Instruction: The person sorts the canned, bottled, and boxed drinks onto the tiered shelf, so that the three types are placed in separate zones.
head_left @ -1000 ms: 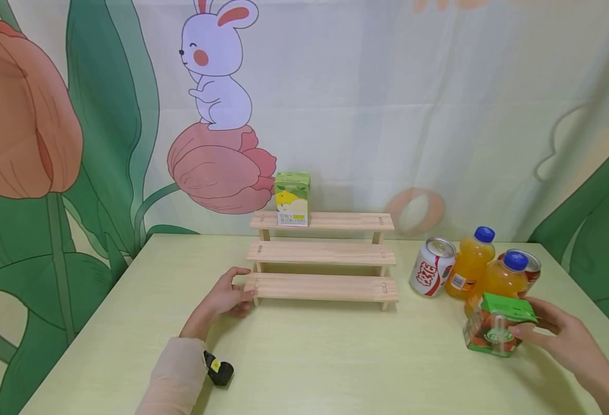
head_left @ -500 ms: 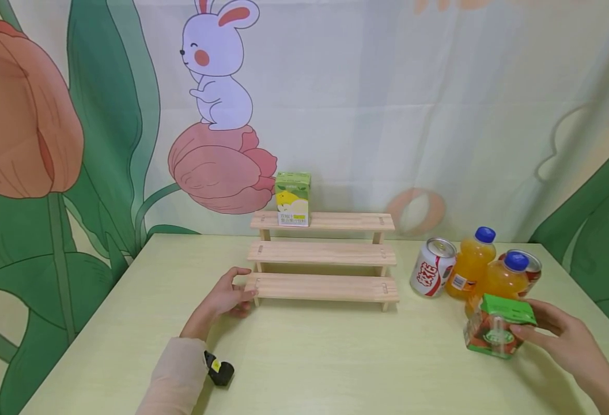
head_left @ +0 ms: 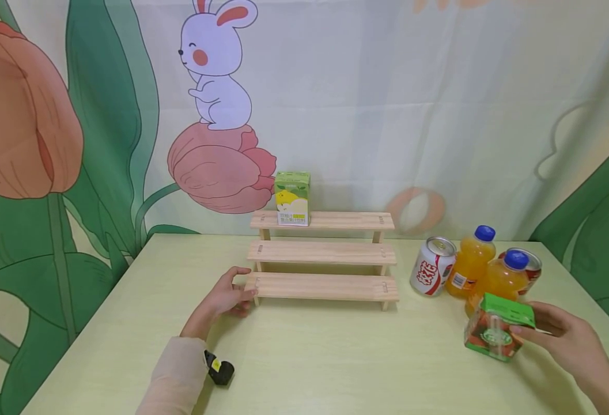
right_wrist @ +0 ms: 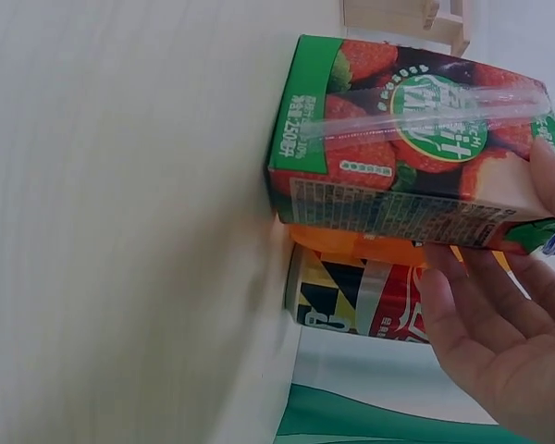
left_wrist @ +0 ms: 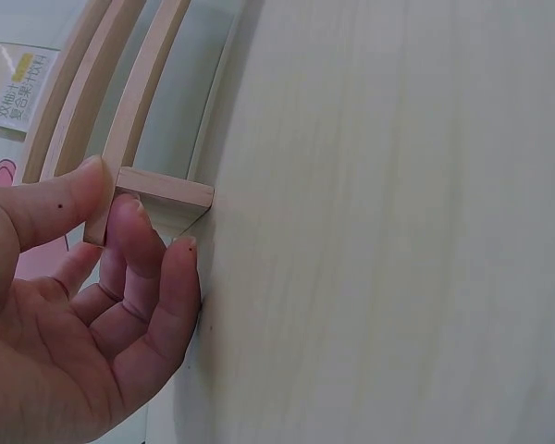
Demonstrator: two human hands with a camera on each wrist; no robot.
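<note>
My left hand [head_left: 226, 297] pinches the left end of the lowest board of a three-step wooden display rack [head_left: 325, 253]. In the left wrist view the thumb lies on top of the board [left_wrist: 134, 111] and a fingertip sits beneath it. At the right, my right hand [head_left: 568, 340] holds a juice carton [head_left: 496, 333] with a green top and strawberry pictures. The right wrist view shows a wrapped straw on the carton's face [right_wrist: 435, 116], with thumb and fingers on opposite sides near its top. A green and yellow juice carton [head_left: 292, 199] stands on the rack's top step.
Behind the held carton stand two orange drink bottles [head_left: 471, 262] with blue caps. A white can [head_left: 432, 268] is left of them, and a red can [head_left: 533, 271] is partly hidden behind. A printed curtain [head_left: 335, 115] hangs along the back of the table [head_left: 335, 363].
The strawberry carton has turned slightly and shifted a little toward the near side in my right hand. My left hand stays on the rack.
</note>
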